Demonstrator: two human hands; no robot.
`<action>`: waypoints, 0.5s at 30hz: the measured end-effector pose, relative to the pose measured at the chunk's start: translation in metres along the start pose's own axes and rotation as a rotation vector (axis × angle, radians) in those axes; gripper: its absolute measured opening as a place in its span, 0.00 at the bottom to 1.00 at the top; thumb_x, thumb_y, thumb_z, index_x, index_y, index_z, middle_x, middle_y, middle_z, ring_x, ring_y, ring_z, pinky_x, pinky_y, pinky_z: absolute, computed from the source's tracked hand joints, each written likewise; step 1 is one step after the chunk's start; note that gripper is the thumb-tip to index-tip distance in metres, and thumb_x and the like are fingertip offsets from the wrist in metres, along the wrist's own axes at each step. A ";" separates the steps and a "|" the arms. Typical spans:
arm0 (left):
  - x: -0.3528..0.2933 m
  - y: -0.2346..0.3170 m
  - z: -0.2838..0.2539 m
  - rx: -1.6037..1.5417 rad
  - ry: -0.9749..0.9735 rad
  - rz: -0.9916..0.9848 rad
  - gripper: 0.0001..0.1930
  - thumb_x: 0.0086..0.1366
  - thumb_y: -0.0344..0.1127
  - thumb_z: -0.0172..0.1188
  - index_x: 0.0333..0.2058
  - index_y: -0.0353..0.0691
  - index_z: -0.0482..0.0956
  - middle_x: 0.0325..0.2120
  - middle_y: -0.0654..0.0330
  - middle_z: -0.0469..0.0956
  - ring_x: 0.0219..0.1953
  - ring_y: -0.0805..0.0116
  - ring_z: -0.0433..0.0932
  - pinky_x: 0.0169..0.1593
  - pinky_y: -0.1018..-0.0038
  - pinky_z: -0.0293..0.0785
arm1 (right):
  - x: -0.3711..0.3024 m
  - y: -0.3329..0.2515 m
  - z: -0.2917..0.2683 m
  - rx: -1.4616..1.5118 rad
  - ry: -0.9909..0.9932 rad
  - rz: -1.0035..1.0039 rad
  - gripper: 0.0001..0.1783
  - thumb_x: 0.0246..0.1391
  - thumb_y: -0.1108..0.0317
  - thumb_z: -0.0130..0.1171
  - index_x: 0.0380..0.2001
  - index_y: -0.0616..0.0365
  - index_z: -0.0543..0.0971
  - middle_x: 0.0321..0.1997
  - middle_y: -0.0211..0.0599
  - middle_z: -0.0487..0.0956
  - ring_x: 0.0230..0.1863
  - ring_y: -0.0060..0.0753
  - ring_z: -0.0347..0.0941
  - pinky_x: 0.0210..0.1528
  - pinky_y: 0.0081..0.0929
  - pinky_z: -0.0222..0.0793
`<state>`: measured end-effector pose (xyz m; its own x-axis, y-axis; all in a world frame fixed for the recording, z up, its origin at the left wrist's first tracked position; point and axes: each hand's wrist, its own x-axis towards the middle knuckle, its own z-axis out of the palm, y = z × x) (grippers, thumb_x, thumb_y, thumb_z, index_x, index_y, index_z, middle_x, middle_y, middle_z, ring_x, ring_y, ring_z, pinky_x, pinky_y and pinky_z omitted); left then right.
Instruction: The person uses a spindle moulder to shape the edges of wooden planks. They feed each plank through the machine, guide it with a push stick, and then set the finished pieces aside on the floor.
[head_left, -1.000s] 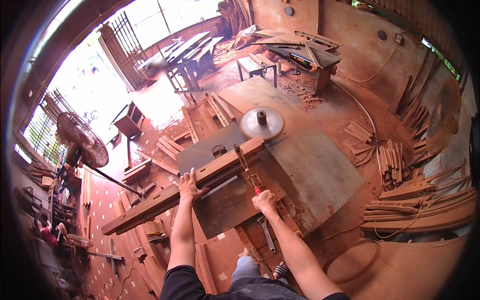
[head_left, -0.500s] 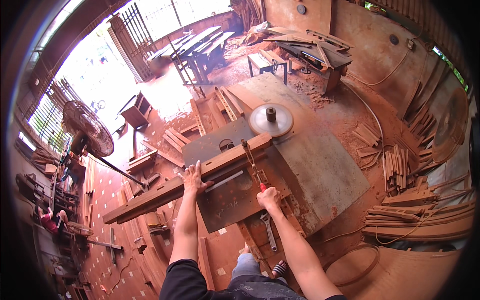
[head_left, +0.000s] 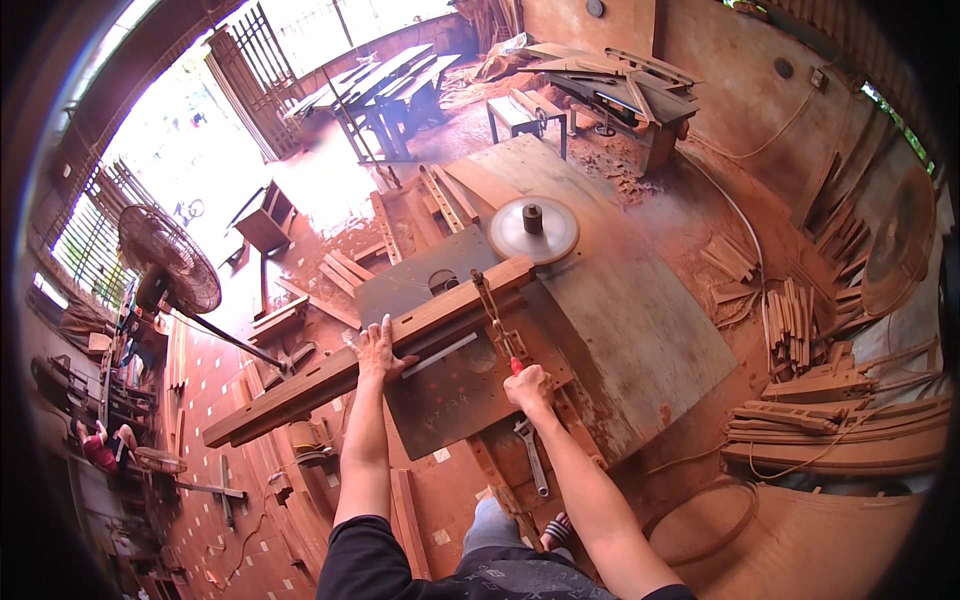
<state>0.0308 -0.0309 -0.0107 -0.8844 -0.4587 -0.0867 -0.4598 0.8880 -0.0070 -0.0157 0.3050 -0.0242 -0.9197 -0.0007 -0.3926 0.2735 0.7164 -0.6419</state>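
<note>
A long wooden beam [head_left: 450, 303] lies slantwise across a dark metal machine plate [head_left: 430, 412], its far end close to a round saw blade [head_left: 511, 240]. My left hand [head_left: 377, 354] rests on the beam near its middle, fingers spread and thumb out to the side. My right hand [head_left: 528, 386] is wrapped round the red handle of a metal lever clamp [head_left: 489, 303]. The upper end of that clamp reaches over the beam. An adjustable wrench [head_left: 533, 460] lies below my right hand, beside the machine's wooden rails.
A wide grey board [head_left: 640, 345] extends right of the blade. Wood offcuts [head_left: 792, 325] and stacked curved planks [head_left: 835, 450] line the right side. A standing fan [head_left: 170, 262] is at the left, and a person [head_left: 100, 447] sits at the far left. Sawdust covers the floor.
The whole view has shifted slightly, moving the machine up and left in the picture. Both hands keep their places on the beam and the clamp handle.
</note>
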 end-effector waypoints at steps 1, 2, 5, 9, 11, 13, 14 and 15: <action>-0.001 -0.003 0.002 0.015 0.015 -0.003 0.71 0.43 0.74 0.77 0.80 0.51 0.48 0.68 0.55 0.62 0.74 0.48 0.60 0.75 0.21 0.31 | -0.001 -0.001 0.000 0.005 0.001 -0.006 0.16 0.54 0.62 0.61 0.30 0.66 0.87 0.41 0.67 0.86 0.48 0.64 0.86 0.51 0.49 0.83; -0.002 -0.006 0.003 0.015 0.018 -0.008 0.71 0.43 0.74 0.77 0.80 0.51 0.48 0.68 0.55 0.62 0.74 0.48 0.60 0.75 0.21 0.32 | -0.002 -0.003 0.001 0.006 -0.006 -0.003 0.15 0.54 0.62 0.62 0.29 0.66 0.87 0.40 0.67 0.86 0.48 0.64 0.86 0.51 0.49 0.83; -0.002 -0.002 0.003 0.001 0.011 -0.004 0.72 0.44 0.74 0.78 0.80 0.51 0.48 0.68 0.55 0.62 0.74 0.48 0.60 0.75 0.22 0.35 | -0.003 -0.001 0.002 0.013 -0.006 0.021 0.14 0.54 0.62 0.62 0.27 0.64 0.87 0.39 0.66 0.87 0.48 0.62 0.87 0.50 0.48 0.83; -0.003 0.000 -0.003 -0.029 -0.007 0.000 0.70 0.45 0.71 0.79 0.79 0.50 0.48 0.69 0.54 0.61 0.74 0.48 0.60 0.74 0.23 0.43 | 0.001 -0.001 0.002 0.025 -0.057 0.019 0.16 0.52 0.61 0.64 0.34 0.64 0.89 0.43 0.65 0.87 0.50 0.61 0.87 0.53 0.47 0.83; -0.004 -0.006 -0.004 -0.041 -0.002 -0.001 0.70 0.45 0.70 0.79 0.79 0.50 0.48 0.69 0.53 0.60 0.74 0.48 0.60 0.74 0.24 0.43 | -0.007 -0.009 0.000 0.027 -0.049 -0.002 0.16 0.53 0.61 0.64 0.34 0.65 0.89 0.44 0.65 0.87 0.50 0.61 0.87 0.53 0.46 0.84; -0.001 -0.003 -0.006 -0.042 0.007 0.005 0.69 0.46 0.68 0.80 0.79 0.50 0.49 0.69 0.52 0.62 0.74 0.46 0.59 0.74 0.25 0.44 | -0.006 -0.012 -0.003 0.018 -0.044 0.008 0.17 0.54 0.59 0.63 0.34 0.65 0.89 0.43 0.65 0.87 0.50 0.60 0.86 0.53 0.47 0.83; 0.001 -0.011 -0.005 -0.026 0.018 0.007 0.68 0.47 0.67 0.80 0.79 0.50 0.49 0.69 0.52 0.63 0.74 0.45 0.59 0.74 0.26 0.45 | -0.010 -0.018 -0.005 0.036 -0.059 0.010 0.17 0.55 0.59 0.63 0.34 0.65 0.89 0.43 0.65 0.87 0.51 0.60 0.86 0.54 0.47 0.83; 0.003 -0.017 -0.002 -0.011 0.027 0.019 0.68 0.47 0.67 0.80 0.79 0.51 0.49 0.69 0.51 0.63 0.74 0.44 0.59 0.74 0.26 0.45 | -0.013 -0.021 -0.007 0.055 -0.069 0.020 0.18 0.55 0.59 0.63 0.34 0.65 0.89 0.43 0.65 0.87 0.51 0.61 0.86 0.54 0.47 0.83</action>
<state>0.0358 -0.0476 -0.0092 -0.8945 -0.4430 -0.0602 -0.4441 0.8960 0.0056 -0.0120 0.2949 -0.0006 -0.8930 -0.0364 -0.4485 0.3080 0.6773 -0.6681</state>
